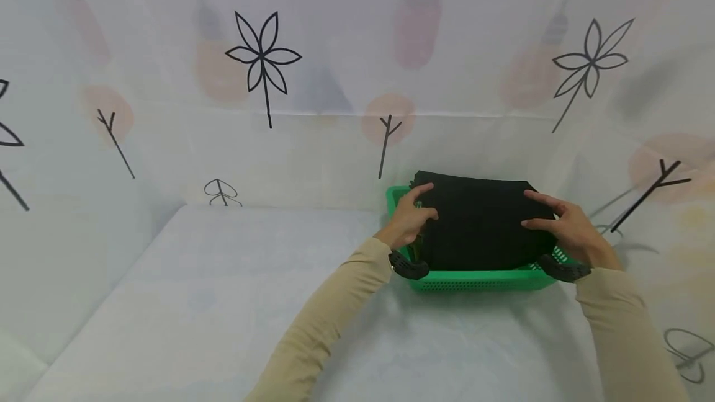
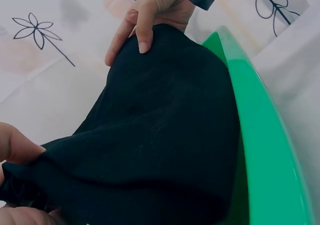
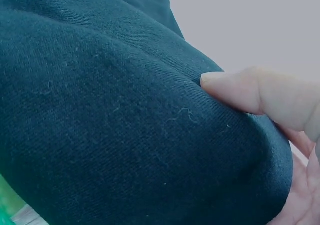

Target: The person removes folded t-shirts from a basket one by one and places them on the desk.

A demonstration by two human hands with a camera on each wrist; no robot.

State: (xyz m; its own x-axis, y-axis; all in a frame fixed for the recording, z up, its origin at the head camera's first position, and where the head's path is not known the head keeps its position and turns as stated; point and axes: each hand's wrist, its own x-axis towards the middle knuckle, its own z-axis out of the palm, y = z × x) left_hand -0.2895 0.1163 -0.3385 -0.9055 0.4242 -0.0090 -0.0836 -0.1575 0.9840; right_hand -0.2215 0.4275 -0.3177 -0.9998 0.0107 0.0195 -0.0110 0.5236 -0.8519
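A folded piece of dark cloth (image 1: 483, 225) lies over a green plastic basket (image 1: 475, 281), covering most of its inside. At the cloth's left edge my left hand (image 1: 409, 219) grips it, thumb and forefinger on top. My right hand (image 1: 572, 228) holds the opposite edge, its thumb and a finger over the upper surface. In the left wrist view the dark cloth (image 2: 165, 120) sags between both hands beside the basket's green wall (image 2: 265, 135). The right wrist view shows the thumb (image 3: 240, 91) pressed on the cloth's rounded fold, with the palm beneath.
The basket stands on a white-covered table (image 1: 223, 303), close to a patterned curtain (image 1: 324, 79) at the back. Similar patterned cloth hangs at the left and right sides. A dark band with a small device (image 1: 410, 265) sits on each wrist.
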